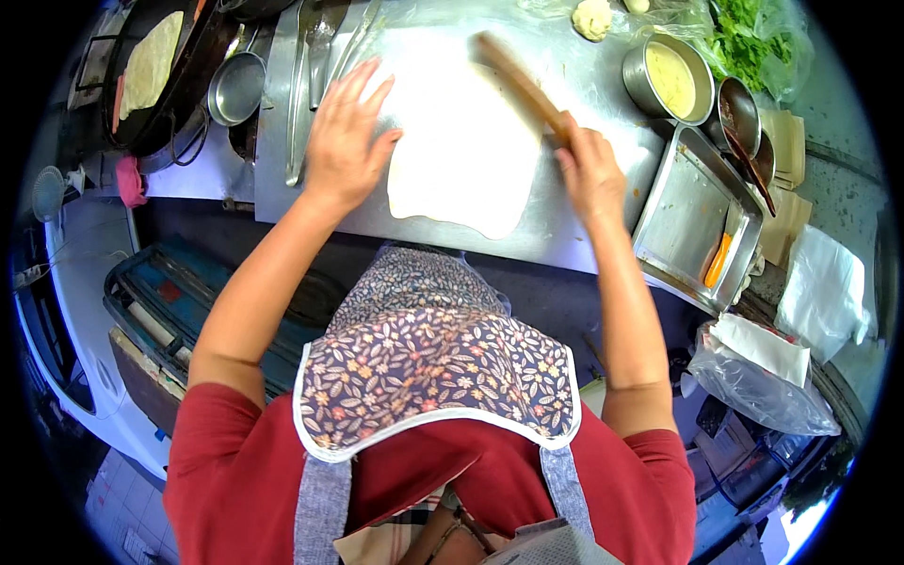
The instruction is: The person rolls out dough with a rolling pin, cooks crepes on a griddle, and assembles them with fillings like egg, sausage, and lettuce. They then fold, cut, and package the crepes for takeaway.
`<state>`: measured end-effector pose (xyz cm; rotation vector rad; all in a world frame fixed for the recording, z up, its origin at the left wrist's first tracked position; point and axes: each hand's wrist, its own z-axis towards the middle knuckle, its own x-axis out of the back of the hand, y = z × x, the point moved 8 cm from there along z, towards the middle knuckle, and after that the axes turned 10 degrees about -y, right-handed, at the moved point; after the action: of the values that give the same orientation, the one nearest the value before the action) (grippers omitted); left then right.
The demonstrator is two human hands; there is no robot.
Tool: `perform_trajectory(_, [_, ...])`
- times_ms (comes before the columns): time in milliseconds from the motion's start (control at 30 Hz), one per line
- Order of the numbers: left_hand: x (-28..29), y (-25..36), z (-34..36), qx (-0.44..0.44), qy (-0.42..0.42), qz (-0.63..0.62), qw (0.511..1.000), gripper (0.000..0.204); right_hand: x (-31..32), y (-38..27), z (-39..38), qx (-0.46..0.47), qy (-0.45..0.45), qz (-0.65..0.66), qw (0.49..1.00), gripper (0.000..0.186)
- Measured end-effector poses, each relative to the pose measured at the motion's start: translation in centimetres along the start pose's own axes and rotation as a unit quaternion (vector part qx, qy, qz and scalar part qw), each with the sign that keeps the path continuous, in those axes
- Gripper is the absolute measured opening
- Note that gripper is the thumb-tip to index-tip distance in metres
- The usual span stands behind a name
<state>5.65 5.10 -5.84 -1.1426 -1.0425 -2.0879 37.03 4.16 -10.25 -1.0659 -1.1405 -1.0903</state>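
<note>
A large, thin sheet of pale dough (461, 160) lies flat on the steel worktop in front of me, so brightly lit that its far part washes out. My right hand (591, 169) is wrapped round the near end of a wooden rolling pin (527, 87), which slants up and leftward over the dough's right side; its far end is smeared by motion. At the dough's left edge, my left hand (348, 141) is open, fingers stretched out and thumb spread, holding nothing. Whether its palm touches the worktop cannot be told.
Left of the worktop (367, 212), a flat bread (153, 61) sits on a dark griddle near a small pan (237, 89). Metal tongs (296, 104) lie by my left hand. On the right are a pot of yellow liquid (670, 75), a metal tray (683, 212) and leafy greens (749, 38).
</note>
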Motion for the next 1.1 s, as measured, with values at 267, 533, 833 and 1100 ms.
perform_trajectory(267, [-12.3, -4.1, 9.5, 0.075, -0.07, 0.037, 0.994, 0.063, -1.3, -2.8, 8.4, -0.023, 0.065, -0.032, 0.997, 0.076])
perform_trajectory(533, [-12.0, -2.5, 6.5, 0.039, -0.126, -0.01, 0.991, 0.064, -4.1, -4.7, 3.7, -0.038, 0.008, -0.006, 0.999, 0.07])
perform_trajectory(833, [-12.1, -5.7, 17.0, -0.002, -0.014, 0.038, 0.999, 0.053, -0.3, -1.7, 16.4, 0.009, 0.13, -0.045, 0.99, 0.071])
perform_trajectory(1100, [-13.5, -7.0, 20.9, -0.005, -0.109, -0.061, 0.992, 0.055, -0.8, -1.1, 18.6, -0.009, 0.168, -0.039, 0.985, 0.071])
